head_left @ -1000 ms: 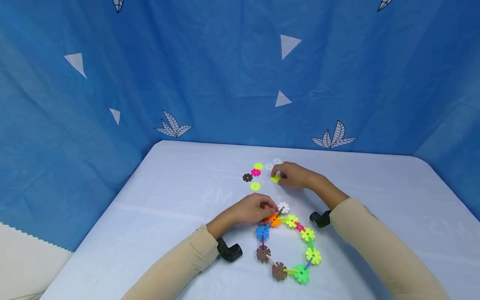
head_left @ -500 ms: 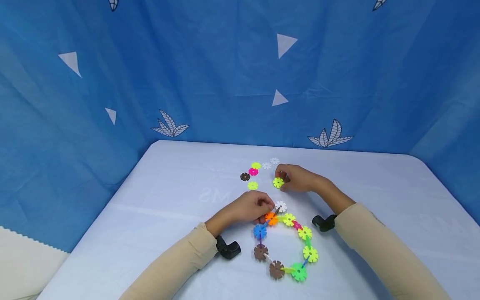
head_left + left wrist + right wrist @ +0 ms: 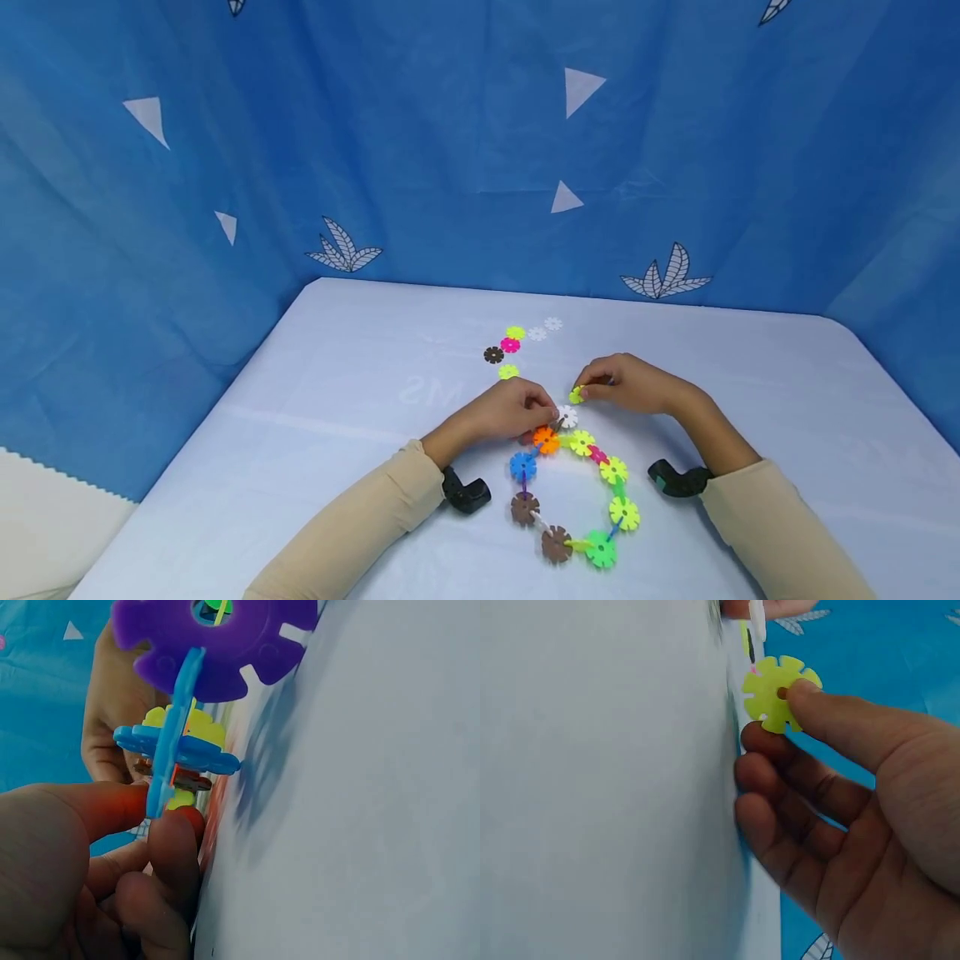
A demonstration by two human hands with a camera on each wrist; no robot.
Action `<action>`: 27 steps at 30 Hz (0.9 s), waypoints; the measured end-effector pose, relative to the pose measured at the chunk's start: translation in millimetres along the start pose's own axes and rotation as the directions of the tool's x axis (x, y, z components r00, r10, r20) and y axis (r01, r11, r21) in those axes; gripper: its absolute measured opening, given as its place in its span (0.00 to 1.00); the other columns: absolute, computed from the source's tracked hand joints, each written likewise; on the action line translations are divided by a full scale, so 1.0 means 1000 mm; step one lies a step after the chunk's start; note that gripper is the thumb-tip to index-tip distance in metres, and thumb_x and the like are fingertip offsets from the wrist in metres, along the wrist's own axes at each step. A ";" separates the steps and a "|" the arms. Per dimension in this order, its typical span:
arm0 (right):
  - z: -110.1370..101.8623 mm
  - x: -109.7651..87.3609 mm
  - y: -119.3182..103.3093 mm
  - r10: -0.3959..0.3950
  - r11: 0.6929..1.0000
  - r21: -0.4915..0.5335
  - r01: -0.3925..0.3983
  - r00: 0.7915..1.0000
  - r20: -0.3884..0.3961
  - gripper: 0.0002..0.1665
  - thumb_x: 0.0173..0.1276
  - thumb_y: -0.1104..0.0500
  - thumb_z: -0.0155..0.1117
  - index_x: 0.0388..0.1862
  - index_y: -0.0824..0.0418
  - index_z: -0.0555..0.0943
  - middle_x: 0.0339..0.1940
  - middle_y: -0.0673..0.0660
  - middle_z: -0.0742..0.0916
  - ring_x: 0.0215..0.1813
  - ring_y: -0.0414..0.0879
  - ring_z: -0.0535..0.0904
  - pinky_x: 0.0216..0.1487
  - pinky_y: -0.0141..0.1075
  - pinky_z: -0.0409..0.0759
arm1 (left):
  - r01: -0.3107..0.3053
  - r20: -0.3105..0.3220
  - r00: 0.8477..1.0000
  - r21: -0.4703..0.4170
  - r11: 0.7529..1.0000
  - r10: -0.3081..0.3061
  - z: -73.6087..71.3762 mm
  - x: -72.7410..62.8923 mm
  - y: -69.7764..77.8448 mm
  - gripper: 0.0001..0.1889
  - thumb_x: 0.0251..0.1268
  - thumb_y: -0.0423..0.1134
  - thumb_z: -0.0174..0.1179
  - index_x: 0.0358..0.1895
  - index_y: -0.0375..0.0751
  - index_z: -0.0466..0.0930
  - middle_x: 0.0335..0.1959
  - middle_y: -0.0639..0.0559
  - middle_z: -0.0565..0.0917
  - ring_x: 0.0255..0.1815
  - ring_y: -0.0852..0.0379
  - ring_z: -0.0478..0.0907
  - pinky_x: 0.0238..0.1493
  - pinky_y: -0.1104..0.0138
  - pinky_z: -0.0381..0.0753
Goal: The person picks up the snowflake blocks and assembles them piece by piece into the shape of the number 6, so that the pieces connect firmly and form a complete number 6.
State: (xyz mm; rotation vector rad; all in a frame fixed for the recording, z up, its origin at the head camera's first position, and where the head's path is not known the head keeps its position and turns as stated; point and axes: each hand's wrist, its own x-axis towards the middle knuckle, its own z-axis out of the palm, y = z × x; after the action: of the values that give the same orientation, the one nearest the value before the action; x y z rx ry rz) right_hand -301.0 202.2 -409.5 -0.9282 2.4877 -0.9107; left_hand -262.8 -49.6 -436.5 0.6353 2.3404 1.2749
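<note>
A ring of linked, notched plastic interlocking discs (image 3: 557,544) in several colours lies on the table. My left hand (image 3: 504,412) grips the ring at its far side, by the orange disc (image 3: 546,440); the exact contact is partly hidden. A white disc (image 3: 567,417) stands out from the ring there, joined by a brown one. Blue (image 3: 131,738) and purple discs (image 3: 217,660) show large in the left wrist view. My right hand (image 3: 633,385) pinches a loose yellow-green interlocking disc (image 3: 769,694) between thumb and forefinger, just beyond the white disc and apart from it.
Beyond the ring lie loose discs: yellow-green (image 3: 508,372), dark brown (image 3: 493,355), pink (image 3: 510,345) and white (image 3: 537,333). A blue curtain (image 3: 450,167) hangs behind the white-covered table (image 3: 360,358). Black wrist cameras (image 3: 678,480) sit on both wrists.
My right hand has lifted the yellow-green disc from among the loose ones and brought it nearer and to the right, towards the white disc. The left hand stays at the ring.
</note>
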 end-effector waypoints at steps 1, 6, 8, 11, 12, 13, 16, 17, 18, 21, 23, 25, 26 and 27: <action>0.000 -0.001 0.001 -0.009 1.000 -0.001 0.009 1.000 -0.006 0.08 0.73 0.64 0.65 0.44 0.55 0.88 0.41 0.47 0.87 0.43 0.48 0.78 0.46 0.36 0.80 | -0.003 -0.004 1.000 0.011 1.000 0.003 0.001 0.001 0.000 0.06 0.73 0.44 0.61 0.39 0.49 0.86 0.17 0.51 0.79 0.18 0.56 0.76 0.28 0.67 0.74; 0.001 -0.001 0.001 -0.034 0.998 0.045 0.034 0.999 -0.010 0.08 0.68 0.66 0.69 0.41 0.54 0.89 0.39 0.47 0.88 0.41 0.49 0.79 0.45 0.35 0.81 | -0.023 -0.013 1.000 0.035 0.999 0.024 0.002 0.003 0.001 0.05 0.72 0.42 0.64 0.37 0.49 0.86 0.16 0.52 0.78 0.17 0.57 0.75 0.28 0.67 0.71; 0.002 0.000 0.000 -0.045 0.997 0.067 0.045 0.999 -0.002 0.08 0.67 0.67 0.71 0.41 0.55 0.89 0.38 0.48 0.88 0.41 0.49 0.79 0.45 0.35 0.81 | -0.028 -0.015 0.999 0.036 0.999 0.029 0.003 0.004 0.001 0.04 0.71 0.41 0.65 0.37 0.47 0.86 0.17 0.53 0.79 0.17 0.58 0.74 0.28 0.68 0.71; 0.005 0.001 0.000 -0.068 0.994 0.092 0.067 0.998 0.009 0.08 0.66 0.67 0.72 0.40 0.55 0.89 0.38 0.50 0.88 0.40 0.49 0.80 0.45 0.35 0.82 | -0.019 -0.022 1.000 0.037 0.999 0.020 0.003 0.004 0.001 0.04 0.70 0.40 0.66 0.36 0.46 0.86 0.18 0.54 0.80 0.18 0.60 0.74 0.28 0.69 0.72; 0.006 0.002 -0.001 -0.077 0.993 0.093 0.076 0.997 0.009 0.08 0.66 0.67 0.72 0.40 0.55 0.89 0.38 0.51 0.88 0.40 0.49 0.80 0.45 0.35 0.82 | -0.015 -0.024 1.000 0.039 0.999 0.016 0.003 0.004 0.001 0.04 0.69 0.40 0.66 0.36 0.46 0.86 0.18 0.55 0.80 0.18 0.60 0.74 0.28 0.69 0.72; 0.007 0.002 -0.001 -0.086 0.992 0.094 0.085 0.996 0.007 0.08 0.65 0.67 0.72 0.40 0.55 0.90 0.38 0.52 0.88 0.40 0.49 0.80 0.44 0.34 0.82 | -0.009 -0.026 1.000 0.037 0.999 0.010 0.004 0.004 0.001 0.04 0.69 0.39 0.66 0.36 0.45 0.86 0.18 0.54 0.80 0.18 0.60 0.74 0.28 0.69 0.72; 0.009 0.003 -0.001 -0.114 0.989 0.090 0.114 0.993 -0.008 0.08 0.64 0.67 0.73 0.38 0.55 0.90 0.37 0.52 0.88 0.39 0.48 0.80 0.43 0.34 0.81 | 0.010 -0.033 0.999 0.032 0.999 -0.009 0.004 0.004 0.001 0.04 0.69 0.39 0.67 0.36 0.45 0.86 0.20 0.54 0.81 0.19 0.60 0.74 0.29 0.69 0.73; 0.010 0.003 -0.001 -0.123 0.988 0.090 0.124 0.992 -0.013 0.08 0.64 0.67 0.73 0.38 0.55 0.90 0.37 0.51 0.88 0.39 0.48 0.80 0.44 0.34 0.81 | 0.015 -0.035 0.999 0.028 0.999 -0.014 0.004 0.004 0.001 0.04 0.69 0.39 0.67 0.36 0.44 0.85 0.20 0.55 0.81 0.19 0.60 0.74 0.29 0.69 0.73; 0.011 0.004 -0.001 -0.134 0.987 0.092 0.135 0.991 -0.017 0.08 0.64 0.68 0.73 0.38 0.56 0.90 0.37 0.51 0.88 0.39 0.47 0.80 0.44 0.34 0.82 | 0.018 -0.037 0.999 0.028 0.999 -0.017 0.004 0.004 0.001 0.04 0.69 0.39 0.67 0.37 0.44 0.85 0.21 0.55 0.82 0.20 0.60 0.74 0.29 0.70 0.73; 0.013 0.005 -0.001 -0.159 0.982 0.099 0.161 0.987 -0.026 0.08 0.63 0.69 0.73 0.38 0.58 0.91 0.37 0.49 0.88 0.39 0.47 0.81 0.44 0.35 0.82 | 0.024 -0.041 0.999 0.025 0.999 -0.023 0.005 0.004 0.001 0.04 0.69 0.39 0.67 0.37 0.44 0.85 0.23 0.56 0.82 0.20 0.60 0.74 0.28 0.70 0.73; 0.014 0.005 -0.001 -0.169 0.980 0.102 0.172 0.985 -0.031 0.08 0.63 0.69 0.73 0.38 0.59 0.91 0.37 0.48 0.89 0.38 0.46 0.82 0.44 0.35 0.83 | 0.030 -0.042 0.999 0.027 0.999 -0.029 0.005 0.004 0.001 0.03 0.69 0.38 0.67 0.37 0.43 0.85 0.24 0.56 0.82 0.21 0.61 0.74 0.27 0.71 0.72; 0.015 0.005 -0.001 -0.170 0.980 0.101 0.173 0.985 -0.037 0.08 0.62 0.69 0.73 0.38 0.59 0.91 0.36 0.49 0.89 0.38 0.46 0.82 0.44 0.35 0.83 | 0.039 -0.041 0.998 0.026 0.999 -0.038 0.006 0.004 0.001 0.03 0.69 0.38 0.67 0.37 0.43 0.85 0.25 0.56 0.82 0.21 0.61 0.73 0.27 0.71 0.72; 0.016 0.005 -0.001 -0.169 0.980 0.100 0.172 0.985 -0.042 0.08 0.62 0.69 0.73 0.38 0.59 0.91 0.36 0.49 0.89 0.37 0.45 0.82 0.44 0.35 0.83 | 0.044 -0.039 0.998 0.022 0.999 -0.043 0.006 0.004 0.001 0.03 0.70 0.38 0.66 0.37 0.43 0.84 0.25 0.55 0.82 0.21 0.61 0.73 0.27 0.71 0.72; 0.016 0.005 -0.001 -0.168 0.980 0.100 0.172 0.985 -0.046 0.08 0.62 0.70 0.73 0.38 0.59 0.91 0.36 0.50 0.89 0.37 0.45 0.82 0.43 0.35 0.83 | 0.048 -0.038 0.998 0.019 0.999 -0.047 0.006 0.004 0.002 0.03 0.70 0.37 0.66 0.37 0.43 0.84 0.25 0.55 0.82 0.21 0.60 0.73 0.26 0.71 0.72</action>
State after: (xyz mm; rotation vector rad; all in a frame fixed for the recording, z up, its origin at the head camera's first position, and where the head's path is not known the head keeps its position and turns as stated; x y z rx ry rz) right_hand -295.9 190.6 -421.3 -1.1116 2.3935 -1.1095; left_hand -262.4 -42.8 -438.5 0.5629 2.3861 1.2547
